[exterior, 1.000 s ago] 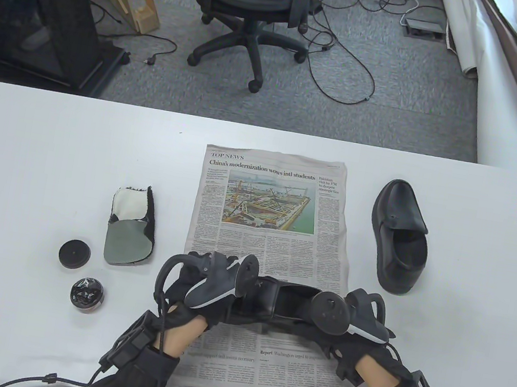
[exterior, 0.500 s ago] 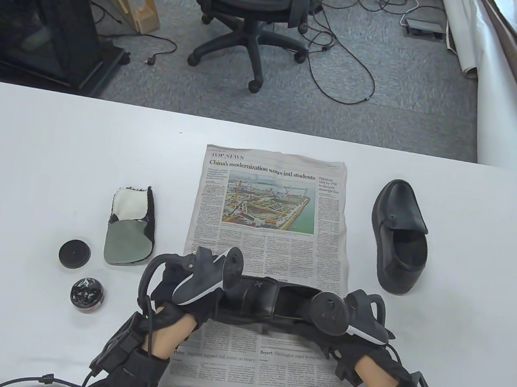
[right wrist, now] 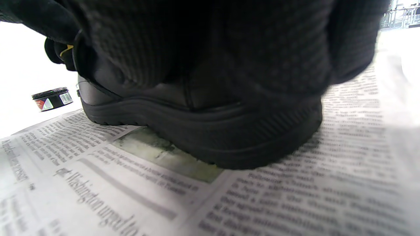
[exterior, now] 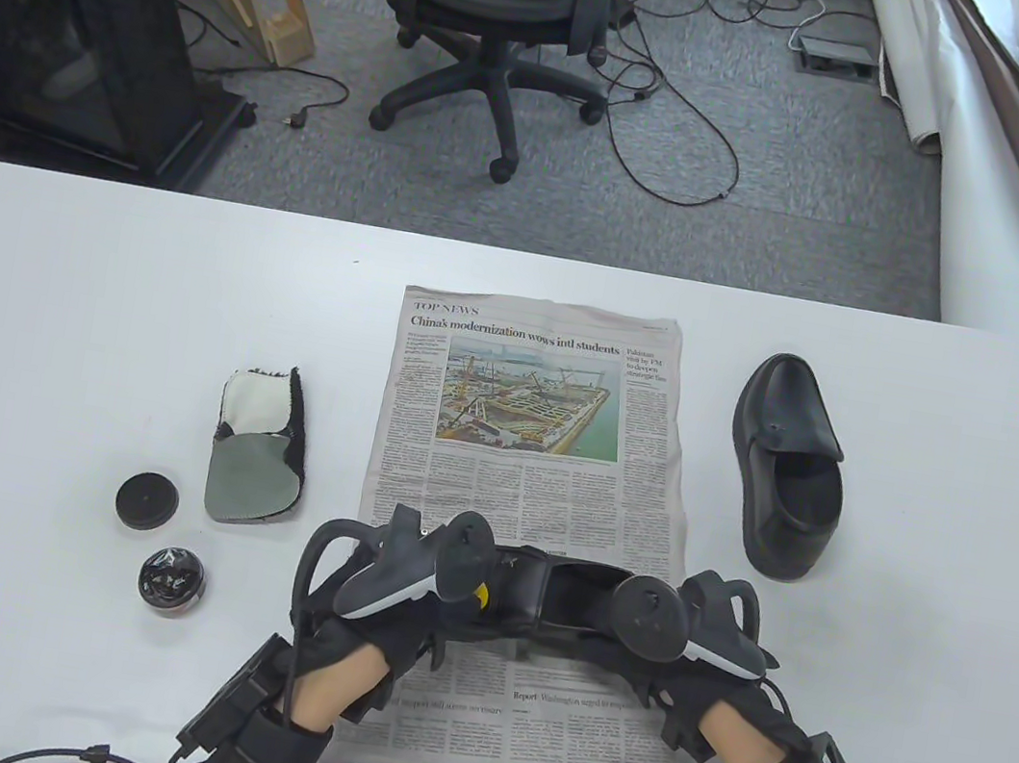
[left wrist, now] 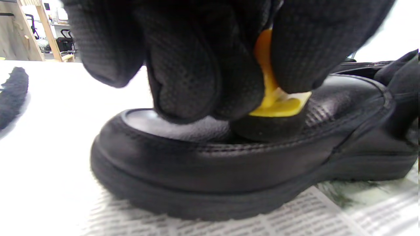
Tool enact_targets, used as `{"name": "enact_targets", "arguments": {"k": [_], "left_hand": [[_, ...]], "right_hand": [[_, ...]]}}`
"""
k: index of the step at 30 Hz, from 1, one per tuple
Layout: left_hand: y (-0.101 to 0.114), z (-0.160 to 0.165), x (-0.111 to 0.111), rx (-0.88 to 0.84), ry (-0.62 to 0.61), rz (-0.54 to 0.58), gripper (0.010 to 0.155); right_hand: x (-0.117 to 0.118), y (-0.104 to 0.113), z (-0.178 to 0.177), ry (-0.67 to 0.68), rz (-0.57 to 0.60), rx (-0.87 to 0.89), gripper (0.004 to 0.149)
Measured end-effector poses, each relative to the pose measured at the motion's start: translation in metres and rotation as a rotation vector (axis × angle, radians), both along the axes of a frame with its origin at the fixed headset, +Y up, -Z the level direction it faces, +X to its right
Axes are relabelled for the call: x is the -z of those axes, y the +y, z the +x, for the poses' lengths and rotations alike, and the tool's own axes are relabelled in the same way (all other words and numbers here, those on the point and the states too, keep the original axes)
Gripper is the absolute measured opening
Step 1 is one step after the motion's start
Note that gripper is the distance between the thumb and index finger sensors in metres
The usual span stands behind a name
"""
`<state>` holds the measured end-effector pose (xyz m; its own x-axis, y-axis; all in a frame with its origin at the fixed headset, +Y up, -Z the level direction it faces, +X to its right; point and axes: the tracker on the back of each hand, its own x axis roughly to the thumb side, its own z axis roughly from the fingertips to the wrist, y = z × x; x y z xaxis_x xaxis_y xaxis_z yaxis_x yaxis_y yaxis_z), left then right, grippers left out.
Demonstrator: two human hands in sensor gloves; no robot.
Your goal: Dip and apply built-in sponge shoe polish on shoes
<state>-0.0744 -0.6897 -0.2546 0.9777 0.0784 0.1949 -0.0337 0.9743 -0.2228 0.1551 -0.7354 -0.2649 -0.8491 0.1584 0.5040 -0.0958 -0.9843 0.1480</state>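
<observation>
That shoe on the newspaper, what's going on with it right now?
A person in sensor gloves is polishing the black shoe that lies on the newspaper. The left hand pinches a yellow-backed sponge applicator and presses it on the shoe's toe, while the right hand grips the heel end. The open polish tin, its lid, a buffing mitt and the second shoe sit aside on the table.

L hand [exterior: 399, 578] fingers curled, pinching sponge applicator [left wrist: 275, 108]; R hand [exterior: 701, 638] fingers wrapped round shoe [left wrist: 229, 164] heel.
</observation>
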Motion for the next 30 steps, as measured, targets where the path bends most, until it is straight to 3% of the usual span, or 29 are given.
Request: {"name": "enact_targets", "arguments": {"k": [7, 11, 15, 22, 25, 30], "left_hand": [[-0.001, 0.017, 0.008, 0.016, 0.008, 0.152, 0.049], [-0.007, 0.018, 0.018, -0.002, 0.038, 0.146, 0.049], [-0.013, 0.019, 0.025, 0.071, 0.066, 0.223, 0.049], [-0.016, 0.008, 0.026, 0.149, 0.123, 0.228, 0.049], [-0.017, -0.002, 0.023, 0.102, 0.136, 0.207, 0.050], [-0.007, -0.010, 0.011, 0.040, 0.046, 0.106, 0.049]], "right_hand": [[0.000, 0.000, 0.000, 0.014, -0.015, -0.003, 0.041], [0.000, 0.000, 0.000, 0.013, -0.020, -0.009, 0.041], [0.000, 0.000, 0.000, 0.012, -0.016, -0.006, 0.041], [-0.001, 0.000, 0.000, -0.001, -0.001, -0.008, 0.042], [-0.001, 0.000, -0.001, -0.007, 0.001, -0.017, 0.042], [-0.002, 0.000, -0.001, -0.013, -0.001, -0.019, 0.042]]}}
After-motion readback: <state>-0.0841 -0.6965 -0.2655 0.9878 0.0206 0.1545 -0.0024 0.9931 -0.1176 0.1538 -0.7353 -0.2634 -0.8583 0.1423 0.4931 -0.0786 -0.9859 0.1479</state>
